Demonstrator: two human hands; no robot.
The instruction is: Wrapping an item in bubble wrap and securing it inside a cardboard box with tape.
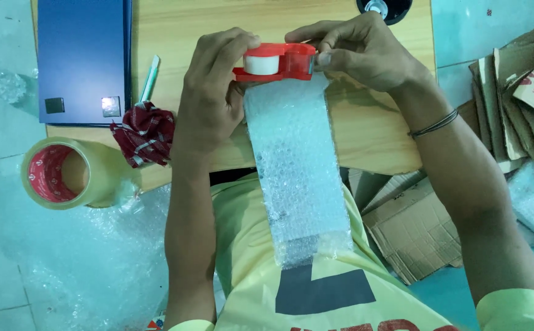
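Between the left hand (208, 101) and the right hand (362, 52) sits a red tape holder (276, 62) with a white roll inside. Below them hangs clear bubble wrap (297, 178) (dotted all over with small bubbles). Left of the left hand lie a red-and-white checked cloth (144, 135), a dark blue folder (83, 55) and a yellowish tape roll (64, 173) with a red core; right of the right hand, brown cardboard (414, 227).

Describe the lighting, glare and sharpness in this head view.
Head view: even, soft light with a cool teal cast on the floor; faint shadows under the left hand and right hand; mild sheen on the bubble wrap strip and clear tape roll; red tape dispenser sharp, frame edges slightly softer.
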